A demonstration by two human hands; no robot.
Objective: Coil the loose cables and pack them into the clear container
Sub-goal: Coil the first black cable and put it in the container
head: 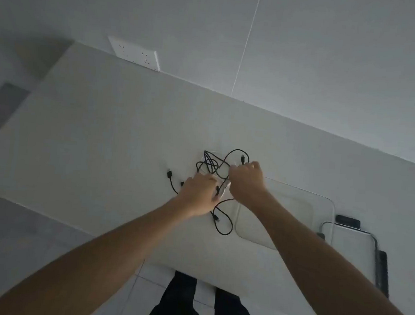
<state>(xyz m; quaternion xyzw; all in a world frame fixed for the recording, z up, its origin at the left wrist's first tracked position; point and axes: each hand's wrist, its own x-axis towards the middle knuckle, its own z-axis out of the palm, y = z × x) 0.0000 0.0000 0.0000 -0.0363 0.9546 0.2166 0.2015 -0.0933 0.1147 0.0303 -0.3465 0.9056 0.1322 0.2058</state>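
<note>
Two hands: both reach into a tangle of black cables (215,168) on the pale desk (103,136).
Left hand (200,194): fingers curled, grasping a bundle of cable strands near the tangle's near side.
Right hand (245,180): fingers curled, pinching strands at the tangle's right side.
Cables: loose loops spread between and around the hands; plug ends lie to the left and near the front.
Clear container (322,203): on the desk just right of the cables.
Lid (353,248): right of the container, with dark clips.
</note>
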